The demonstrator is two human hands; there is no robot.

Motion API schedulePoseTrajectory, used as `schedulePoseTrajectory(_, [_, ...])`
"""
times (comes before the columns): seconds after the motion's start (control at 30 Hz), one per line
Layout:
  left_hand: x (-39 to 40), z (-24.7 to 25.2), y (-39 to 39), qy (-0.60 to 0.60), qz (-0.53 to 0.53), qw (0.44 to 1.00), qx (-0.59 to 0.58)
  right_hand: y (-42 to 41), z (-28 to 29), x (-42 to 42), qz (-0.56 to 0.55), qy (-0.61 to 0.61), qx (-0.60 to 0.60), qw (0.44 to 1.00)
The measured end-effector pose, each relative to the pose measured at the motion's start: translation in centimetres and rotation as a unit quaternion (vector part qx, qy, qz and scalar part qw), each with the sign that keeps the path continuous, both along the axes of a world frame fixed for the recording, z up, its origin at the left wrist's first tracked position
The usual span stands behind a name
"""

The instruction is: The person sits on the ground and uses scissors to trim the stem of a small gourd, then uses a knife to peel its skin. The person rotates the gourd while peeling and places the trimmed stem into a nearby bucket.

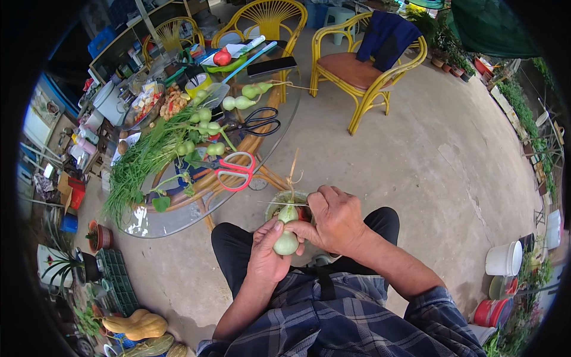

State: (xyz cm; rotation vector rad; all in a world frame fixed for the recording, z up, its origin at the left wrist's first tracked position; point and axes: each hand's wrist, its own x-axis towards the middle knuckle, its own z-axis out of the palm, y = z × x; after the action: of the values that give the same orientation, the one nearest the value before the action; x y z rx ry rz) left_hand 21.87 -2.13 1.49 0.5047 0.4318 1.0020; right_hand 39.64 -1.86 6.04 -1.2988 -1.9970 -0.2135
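My left hand (269,250) holds a pale green bottle gourd (286,243), stem up, above my lap. My right hand (337,219) grips a thin blade (279,203), seen nearly edge-on, that lies across the gourd's neck; its handle is hidden in my fingers. My right thumb rests on the gourd's waist. A dry, curled stem (293,172) rises from the gourd's top. Behind the hands, a round container (273,201) stands low, partly hidden. On the glass table lie red-handled scissors (235,171), black-handled scissors (261,121) and several small green gourds (205,114).
The glass table (196,218) stands at the front left, bearing long green leafy stems (142,165), a bowl of cut food (145,107) and a blue-handled fly swatter (250,61). A yellow cane armchair (345,71) stands beyond. Large squashes (138,325) lie at lower left.
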Motion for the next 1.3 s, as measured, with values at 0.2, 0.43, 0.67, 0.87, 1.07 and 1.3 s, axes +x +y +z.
schedulePoseTrajectory(0.2, [-0.1, -0.1, 0.0, -0.015, -0.018, 1.000, 0.016, -0.3, 0.5, 0.0, -0.006, -0.003, -0.036, 0.999])
schedulePoseTrajectory(0.43, [-0.3, -0.4, -0.2, -0.023, -0.010, 1.000, 0.015, -0.6, -0.3, -0.6, -0.008, -0.008, -0.019, 1.000])
schedulePoseTrajectory(0.67, [-0.8, -1.7, -0.3, -0.025, 0.000, 1.000, 0.015, -0.6, -0.5, -0.8, 0.036, -0.021, 0.007, 0.999])
schedulePoseTrajectory(0.87, [-0.3, -0.1, -0.2, -0.043, 0.003, 0.999, 0.008, -0.4, 0.3, -1.2, 0.006, -0.006, 0.007, 1.000])
schedulePoseTrajectory(1.07, [-0.5, 0.0, 0.3, 0.008, 0.006, 0.999, 0.049, -0.2, 0.5, -0.9, 0.006, -0.009, -0.019, 1.000])
schedulePoseTrajectory(1.3, [-0.5, -1.5, 0.2, -0.007, 0.024, 0.999, 0.048, -0.2, -0.6, -0.7, 0.034, -0.023, -0.018, 0.999])
